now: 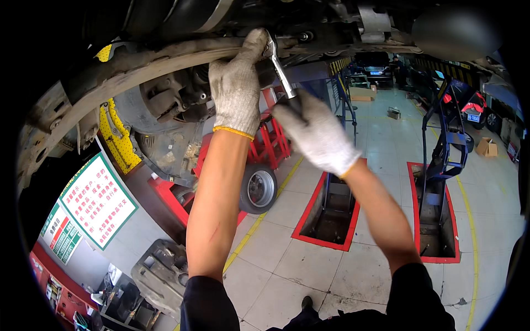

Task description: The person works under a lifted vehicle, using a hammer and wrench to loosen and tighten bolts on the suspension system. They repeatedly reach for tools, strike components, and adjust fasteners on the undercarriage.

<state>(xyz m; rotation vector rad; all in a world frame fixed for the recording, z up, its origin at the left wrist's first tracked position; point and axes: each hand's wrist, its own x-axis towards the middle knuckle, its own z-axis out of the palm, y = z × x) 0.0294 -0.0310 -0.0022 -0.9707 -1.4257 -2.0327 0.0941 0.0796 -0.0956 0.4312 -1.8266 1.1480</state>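
Observation:
Overhead is the car underside point(171, 55), with a curved, dirty metal beam running across it. My right hand point(320, 135), in a whitish knit glove and blurred by motion, is closed round the dark handle of a ratchet wrench point(282, 74). The wrench's chrome shaft slants up and left to its head. At that head my left hand point(237, 85), in a soiled knit glove with a yellow cuff edge, is raised and closed, its upper fingers against the tool. Its other fingers are partly hidden. What the head engages cannot be seen.
Blue lift frames point(444, 138) rise from red-edged floor pits point(326, 220). A wheel point(258, 189) stands by a red rack point(273, 138). At lower left are a sign board point(99, 201) and a removed metal part point(160, 273). Farther back are a car point(375, 69), a person and cardboard boxes.

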